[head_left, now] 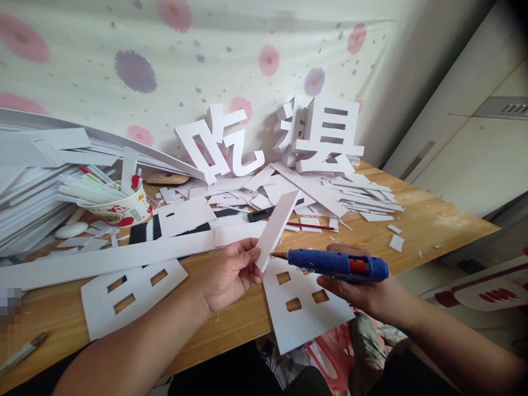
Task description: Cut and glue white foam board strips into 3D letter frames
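Observation:
Pinched between the thumb and fingers of my left hand is a white foam board strip, tilted up and to the right. My right hand is wrapped round a blue glue gun, whose nozzle points left at the strip's lower edge. Whether the tip touches the strip I cannot tell. Below the glue gun lies a white board piece with rectangular cut-outs, reaching past the table's front edge. A similar cut-out piece rests on the table, partly behind my left forearm.
White three-dimensional characters stand at the back among loose board scraps. A black utility knife lies mid-table. At left are a paper bucket of strips, stacked boards and a cutter. A long strip crosses the table.

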Motion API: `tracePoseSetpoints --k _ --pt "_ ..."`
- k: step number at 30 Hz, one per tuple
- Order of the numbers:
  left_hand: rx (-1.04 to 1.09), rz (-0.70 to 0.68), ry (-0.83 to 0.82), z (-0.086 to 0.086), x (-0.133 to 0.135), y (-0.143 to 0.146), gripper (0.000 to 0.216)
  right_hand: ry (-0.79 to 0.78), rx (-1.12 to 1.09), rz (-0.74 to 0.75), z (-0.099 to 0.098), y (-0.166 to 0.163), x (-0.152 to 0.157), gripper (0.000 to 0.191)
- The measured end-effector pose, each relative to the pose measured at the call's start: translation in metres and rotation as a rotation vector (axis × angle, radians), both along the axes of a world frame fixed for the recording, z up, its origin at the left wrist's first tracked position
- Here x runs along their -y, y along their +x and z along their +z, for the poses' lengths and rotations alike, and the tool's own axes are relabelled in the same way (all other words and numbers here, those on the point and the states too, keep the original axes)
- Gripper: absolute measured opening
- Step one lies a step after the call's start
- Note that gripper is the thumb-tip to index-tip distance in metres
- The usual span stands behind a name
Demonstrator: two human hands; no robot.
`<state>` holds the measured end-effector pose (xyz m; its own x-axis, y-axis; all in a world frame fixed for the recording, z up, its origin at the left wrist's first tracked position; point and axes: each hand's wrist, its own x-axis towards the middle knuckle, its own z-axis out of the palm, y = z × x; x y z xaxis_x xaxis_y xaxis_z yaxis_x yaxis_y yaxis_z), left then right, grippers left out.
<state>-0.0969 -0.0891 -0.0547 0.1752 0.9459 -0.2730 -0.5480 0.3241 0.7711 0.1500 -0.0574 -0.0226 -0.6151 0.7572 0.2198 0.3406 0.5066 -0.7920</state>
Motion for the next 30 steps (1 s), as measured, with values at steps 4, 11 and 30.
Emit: tracePoseSetpoints --k 4,11,30 --pt "-0.017 0.004 -0.027 0.0001 0.0002 -0.0005 0.031 0.011 0.013 -0.014 0.0011 0.0021 -0.0017 0.022" --pt "-0.004 0.016 -0.02 0.0012 -0.0005 0.0007 0.031 0.012 0.05 0.075 0.0074 0.0023 -0.0025 0.02" --pt "-0.002 0.006 -0.018 0.0011 0.0008 0.0004 0.028 0.148 0.013 -0.082 0.0008 0.0033 -0.0043 0.025"
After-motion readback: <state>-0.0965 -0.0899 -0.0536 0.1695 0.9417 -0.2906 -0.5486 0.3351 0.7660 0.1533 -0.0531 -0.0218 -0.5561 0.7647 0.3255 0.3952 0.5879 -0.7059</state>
